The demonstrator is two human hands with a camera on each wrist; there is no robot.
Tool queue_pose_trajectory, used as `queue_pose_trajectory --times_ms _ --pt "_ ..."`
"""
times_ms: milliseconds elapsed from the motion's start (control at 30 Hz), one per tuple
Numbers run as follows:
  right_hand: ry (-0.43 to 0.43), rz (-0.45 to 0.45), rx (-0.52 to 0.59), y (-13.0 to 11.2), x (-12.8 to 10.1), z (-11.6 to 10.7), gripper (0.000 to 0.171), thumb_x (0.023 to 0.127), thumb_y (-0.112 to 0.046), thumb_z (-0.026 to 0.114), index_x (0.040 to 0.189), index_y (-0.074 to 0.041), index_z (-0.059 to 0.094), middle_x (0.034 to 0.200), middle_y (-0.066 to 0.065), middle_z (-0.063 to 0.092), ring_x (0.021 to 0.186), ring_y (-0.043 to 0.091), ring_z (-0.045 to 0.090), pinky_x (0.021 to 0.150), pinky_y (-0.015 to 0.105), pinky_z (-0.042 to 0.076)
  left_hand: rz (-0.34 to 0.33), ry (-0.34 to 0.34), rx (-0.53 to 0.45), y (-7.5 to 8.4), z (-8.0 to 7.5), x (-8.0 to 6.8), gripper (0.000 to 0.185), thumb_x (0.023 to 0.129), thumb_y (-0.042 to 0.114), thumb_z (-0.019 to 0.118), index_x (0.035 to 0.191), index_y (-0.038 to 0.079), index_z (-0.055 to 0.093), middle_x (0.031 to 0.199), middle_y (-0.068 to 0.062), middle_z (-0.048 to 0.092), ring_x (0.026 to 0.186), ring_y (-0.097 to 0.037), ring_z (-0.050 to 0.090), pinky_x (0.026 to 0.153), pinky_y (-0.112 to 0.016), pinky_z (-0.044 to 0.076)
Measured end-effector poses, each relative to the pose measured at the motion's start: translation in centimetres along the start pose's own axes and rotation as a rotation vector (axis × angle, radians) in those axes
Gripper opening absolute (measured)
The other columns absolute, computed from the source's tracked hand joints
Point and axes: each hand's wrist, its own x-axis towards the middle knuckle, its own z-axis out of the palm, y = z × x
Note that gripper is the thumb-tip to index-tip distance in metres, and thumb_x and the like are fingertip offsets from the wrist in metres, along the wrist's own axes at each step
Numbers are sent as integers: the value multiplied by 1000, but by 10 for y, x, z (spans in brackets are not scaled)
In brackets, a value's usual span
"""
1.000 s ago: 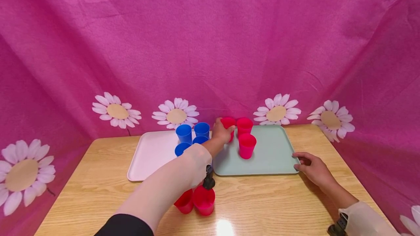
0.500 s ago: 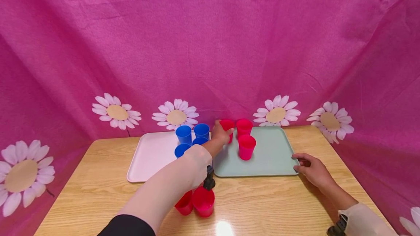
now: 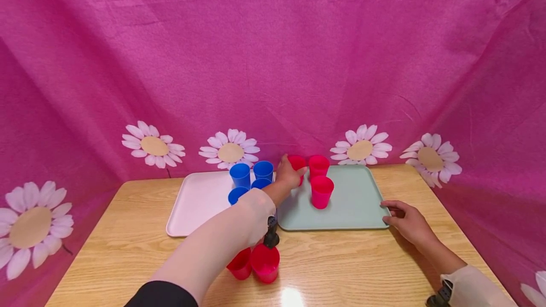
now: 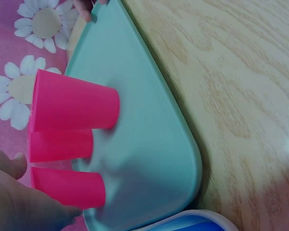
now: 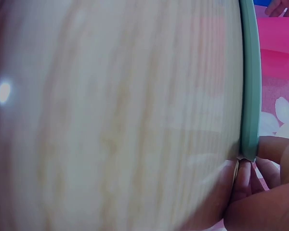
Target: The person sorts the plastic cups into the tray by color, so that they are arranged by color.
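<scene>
My left hand [image 3: 288,175] is curled round a red cup [image 4: 72,185] at the back left of the green tray [image 3: 350,210]; the cup appears to stand upright on the tray. Close beside it stand two more red cups, one at the back [image 3: 319,165] and one nearer [image 3: 322,192]. At the tray's right side, my right hand [image 3: 408,221] pinches the edge between thumb and fingers, as the right wrist view shows at the corner. Several blue cups [image 3: 240,174] stand together on the white tray [image 3: 194,207], partly hidden by my left forearm.
Two red cups [image 3: 265,263] stand on the wooden table [image 3: 341,269] near the front, one partly behind my left sleeve. The two trays lie side by side. A pink cloth with daisies [image 3: 273,60] hangs behind and at both sides of the table.
</scene>
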Motion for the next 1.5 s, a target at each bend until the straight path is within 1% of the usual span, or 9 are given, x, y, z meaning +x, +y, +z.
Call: queue_pose_trajectory --times_ms 233,533,633,767,833,933,1100,1267,1500 --pt "6 5 -6 -2 1 1 42 95 -7 71 134 5 61 116 22 61 100 27 52 72 15 47 35 -29 17 9 -10 -7 83 97 24 72 162 3 24 161 -21 36 150 -35 35 120 -45 38" --pt "12 -6 -28 -3 0 0 41 95 -7 72 132 5 62 111 19 62 97 25 52 71 17 46 74 -60 6 16 -27 -17 85 98 26 71 164 7 21 165 -18 30 153 -36 30 117 -48 40" --pt "10 -6 -27 -3 0 0 41 95 -7 72 133 6 61 111 19 62 97 24 52 72 17 46 111 -75 -1 16 -34 -23 83 98 26 71 163 6 23 164 -18 32 152 -36 31 118 -48 39" --pt "6 -5 -15 -2 0 0 41 95 -7 72 133 6 61 111 19 61 96 23 52 71 17 46 182 -99 -21 12 -47 -33 81 97 23 73 161 2 28 162 -21 35 150 -38 34 120 -50 36" --pt "6 -3 -14 -2 0 0 41 95 -7 71 133 6 61 111 18 61 95 23 52 71 17 46 195 -127 -45 9 -55 -39 80 97 22 73 160 1 29 162 -22 35 150 -40 34 119 -52 36" --pt "8 0 -15 -1 1 0 41 95 -7 71 133 6 61 111 18 61 96 23 51 71 17 46 187 -177 -80 3 -66 -47 79 98 23 72 161 3 29 163 -21 35 150 -41 34 118 -55 38" --pt "12 -1 -16 -1 1 0 41 95 -7 72 133 6 61 109 17 61 94 22 51 71 17 46 193 -218 -115 -4 -85 -60 78 97 24 72 160 4 31 159 -21 40 148 -41 37 116 -56 40" --pt "15 -8 -12 0 1 0 41 95 -7 72 133 6 61 107 15 60 92 20 50 70 18 46 226 -237 -121 -13 -103 -73 75 97 25 73 159 6 36 158 -20 43 149 -39 37 116 -55 40" --pt "16 -10 -12 -2 1 1 42 94 -7 72 132 6 62 108 17 62 92 20 51 71 17 46 289 -240 -139 -31 -129 -97 65 95 20 76 151 4 48 155 -19 48 148 -39 39 119 -56 35"
